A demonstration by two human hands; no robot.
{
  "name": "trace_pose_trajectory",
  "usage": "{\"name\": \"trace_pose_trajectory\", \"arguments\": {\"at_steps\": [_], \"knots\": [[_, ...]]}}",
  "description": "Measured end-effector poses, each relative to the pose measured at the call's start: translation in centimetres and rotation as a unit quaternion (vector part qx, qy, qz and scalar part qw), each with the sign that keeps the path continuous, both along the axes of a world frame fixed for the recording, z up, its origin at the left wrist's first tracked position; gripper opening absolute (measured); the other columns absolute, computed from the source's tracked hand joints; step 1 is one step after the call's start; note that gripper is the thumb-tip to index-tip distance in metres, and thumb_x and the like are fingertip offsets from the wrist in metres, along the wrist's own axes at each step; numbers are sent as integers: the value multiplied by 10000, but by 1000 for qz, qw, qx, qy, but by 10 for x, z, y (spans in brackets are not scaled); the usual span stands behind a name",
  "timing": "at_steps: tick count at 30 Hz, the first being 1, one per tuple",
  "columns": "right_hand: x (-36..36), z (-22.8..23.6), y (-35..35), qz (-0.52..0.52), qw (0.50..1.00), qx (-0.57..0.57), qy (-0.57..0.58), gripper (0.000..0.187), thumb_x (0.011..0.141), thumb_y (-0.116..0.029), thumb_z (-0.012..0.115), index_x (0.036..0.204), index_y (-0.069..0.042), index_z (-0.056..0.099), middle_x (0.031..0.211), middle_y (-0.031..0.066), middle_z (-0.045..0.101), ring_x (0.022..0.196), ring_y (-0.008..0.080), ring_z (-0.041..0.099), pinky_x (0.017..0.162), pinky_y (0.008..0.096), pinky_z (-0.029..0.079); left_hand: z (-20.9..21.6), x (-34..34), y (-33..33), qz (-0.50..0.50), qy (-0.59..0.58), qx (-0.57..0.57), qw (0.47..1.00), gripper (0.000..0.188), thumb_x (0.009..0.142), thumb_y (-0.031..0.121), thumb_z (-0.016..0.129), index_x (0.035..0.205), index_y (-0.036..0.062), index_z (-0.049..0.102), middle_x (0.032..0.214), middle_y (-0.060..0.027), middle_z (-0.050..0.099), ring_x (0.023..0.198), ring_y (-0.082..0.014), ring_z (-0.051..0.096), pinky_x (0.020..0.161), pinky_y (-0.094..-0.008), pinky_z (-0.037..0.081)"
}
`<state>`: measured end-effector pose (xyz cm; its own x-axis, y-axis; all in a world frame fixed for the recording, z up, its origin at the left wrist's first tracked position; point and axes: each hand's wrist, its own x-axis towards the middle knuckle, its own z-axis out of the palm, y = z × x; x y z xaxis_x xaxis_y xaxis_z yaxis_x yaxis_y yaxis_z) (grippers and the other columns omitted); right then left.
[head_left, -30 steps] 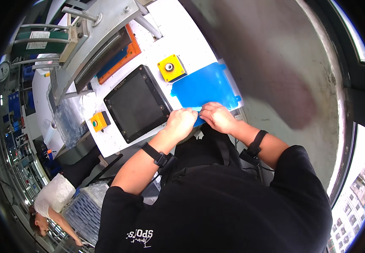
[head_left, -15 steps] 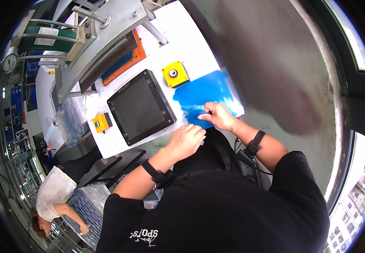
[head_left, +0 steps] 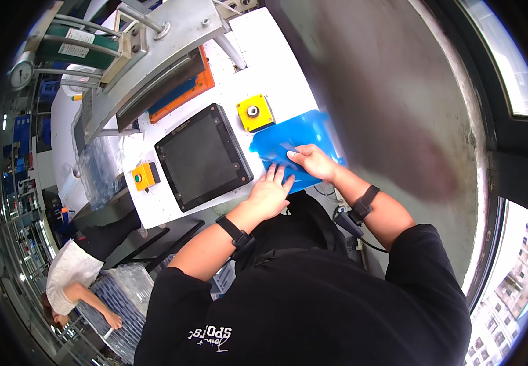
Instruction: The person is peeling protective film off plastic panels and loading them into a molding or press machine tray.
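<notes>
Blue sheet [head_left: 303,129] lies toward four o'clock on the white table [head_left: 279,76], with a black panel [head_left: 200,157] at its nine o'clock. The left hand [head_left: 269,196] rests spread fingers on it; the right hand [head_left: 314,163] curls over it (whether pinching anything, I cannot tell).

White table [head_left: 276,61] with black panel [head_left: 200,157], blue sheet [head_left: 303,130]

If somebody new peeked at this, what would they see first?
Probably the shiny blue sheet at the right of the white table, with the left hand spread at its near edge and the right hand over it. Next might come the bright yellow box just beyond the sheet, and the big black panel lying to the sheet's left.
</notes>
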<state>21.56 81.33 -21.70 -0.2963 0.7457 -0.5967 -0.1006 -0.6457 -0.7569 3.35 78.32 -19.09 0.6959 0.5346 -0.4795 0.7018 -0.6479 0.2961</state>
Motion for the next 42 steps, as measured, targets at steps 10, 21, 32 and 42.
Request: {"name": "trace_pose_trajectory", "arguments": {"at_steps": [10, 21, 32, 42], "knots": [[88, 234, 58, -313, 728, 491, -362, 132, 889, -153, 665, 895, -21, 680, 735, -23, 612, 689, 64, 533, 628, 223, 440, 15, 9, 25, -13, 106, -128, 986, 693, 862, 435, 607, 1426, 98, 384, 1512, -307, 134, 1386, -486, 187, 1117, -458, 285], [-80, 219, 10, 86, 533, 792, -286, 271, 557, -69, 706, 815, -49, 626, 821, 47, 625, 811, 226, 620, 657, 353, 448, 204, -103, 17, 453, -535, -452, 551, 393, 980, 425, 470, 1035, 38, 516, 913, -157, 659, 808, -225, 670, 731, -348, 556], [-234, 223, -4, 218, 501, 803, -237, 414, 689, -51, 631, 1102, -15, 634, 1036, 113, 649, 870, 264, 611, 736, 362, 456, 195, -237, -49, 524, -617, -375, 452, 230, 933, 151, 596, 1093, 14, 503, 946, -149, 657, 863, -238, 678, 761, -353, 568], [-256, 239, -17, 327, 769, 549, -24, 389, 839, -123, 689, 1187, 16, 584, 1100, 220, 625, 1027, 372, 612, 863, 368, 498, 185, -277, -70, 503, -669, -253, 485, 99, 922, 57, 592, 997, 8, 549, 963, -134, 663, 857, -197, 676, 762, -304, 573]]}}
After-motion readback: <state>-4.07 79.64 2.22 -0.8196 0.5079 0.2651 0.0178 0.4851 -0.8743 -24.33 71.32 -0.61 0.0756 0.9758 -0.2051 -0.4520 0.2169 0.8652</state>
